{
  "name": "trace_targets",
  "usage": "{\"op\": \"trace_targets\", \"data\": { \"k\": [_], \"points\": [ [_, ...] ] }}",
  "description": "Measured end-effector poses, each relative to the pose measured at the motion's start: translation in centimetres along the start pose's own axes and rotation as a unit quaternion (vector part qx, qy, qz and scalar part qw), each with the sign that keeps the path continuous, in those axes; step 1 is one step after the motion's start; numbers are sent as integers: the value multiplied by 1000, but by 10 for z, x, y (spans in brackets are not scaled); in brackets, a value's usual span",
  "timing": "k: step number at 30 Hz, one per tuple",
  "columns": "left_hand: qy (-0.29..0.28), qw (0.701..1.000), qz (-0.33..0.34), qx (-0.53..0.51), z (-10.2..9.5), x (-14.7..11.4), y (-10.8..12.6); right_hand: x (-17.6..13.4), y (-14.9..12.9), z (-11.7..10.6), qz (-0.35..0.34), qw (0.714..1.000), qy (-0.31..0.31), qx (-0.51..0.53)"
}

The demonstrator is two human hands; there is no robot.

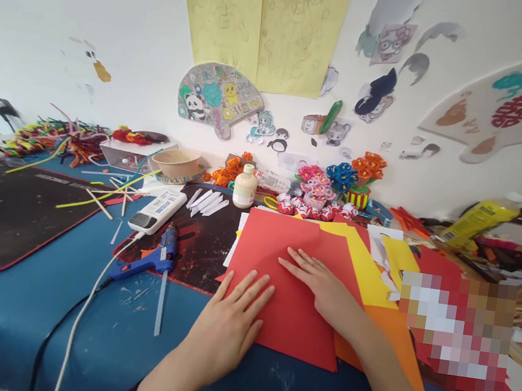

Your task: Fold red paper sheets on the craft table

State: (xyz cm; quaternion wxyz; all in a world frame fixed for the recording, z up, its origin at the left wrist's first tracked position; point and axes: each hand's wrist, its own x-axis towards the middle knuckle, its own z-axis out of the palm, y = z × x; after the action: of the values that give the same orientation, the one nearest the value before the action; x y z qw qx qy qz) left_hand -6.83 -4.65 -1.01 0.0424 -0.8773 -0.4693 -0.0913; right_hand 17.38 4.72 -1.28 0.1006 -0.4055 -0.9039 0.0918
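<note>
A red sheet of paper [283,244] lies flat on the blue table [7,309], on top of yellow [358,261] and orange [397,331] sheets. My left hand [227,327] rests palm down on the red sheet's near left edge, fingers spread. My right hand [320,288] presses flat on the middle of the same sheet, fingers pointing left. Neither hand grips anything.
A blue glue gun [149,261] with a white cord lies left of the paper, beside a white power strip [158,210]. Behind stand a small glue bottle [245,187], a tape roll [178,164], paper strips, pipe-cleaner flowers [341,181] and pipe cleaners [55,137]. A black mat [0,217] covers the left.
</note>
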Motion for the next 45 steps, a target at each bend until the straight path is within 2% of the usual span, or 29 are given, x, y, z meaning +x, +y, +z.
{"op": "trace_targets", "data": {
  "k": [3,12,18,27,34,37,45],
  "points": [
    [-9,999,40,-15,-1,1,-1,1,4,1,1,1000,-7,16],
    [-26,999,28,-20,1,5,1,1,6,-3,14,995,-29,93],
    [-30,999,29,-26,2,5,0,1,-2,-3,31,996,-29,75],
    [-21,999,34,-30,3,4,-2,0,2,-2,23,996,-43,74],
    [-20,998,33,-39,2,4,-2,-4,-4,2,12,1000,-28,5],
    [-19,999,18,-29,4,3,0,-6,-6,7,2,999,-8,-33],
    [25,995,-89,44,5,-15,-2,-6,-6,13,1,998,7,-62]
  ]
}}
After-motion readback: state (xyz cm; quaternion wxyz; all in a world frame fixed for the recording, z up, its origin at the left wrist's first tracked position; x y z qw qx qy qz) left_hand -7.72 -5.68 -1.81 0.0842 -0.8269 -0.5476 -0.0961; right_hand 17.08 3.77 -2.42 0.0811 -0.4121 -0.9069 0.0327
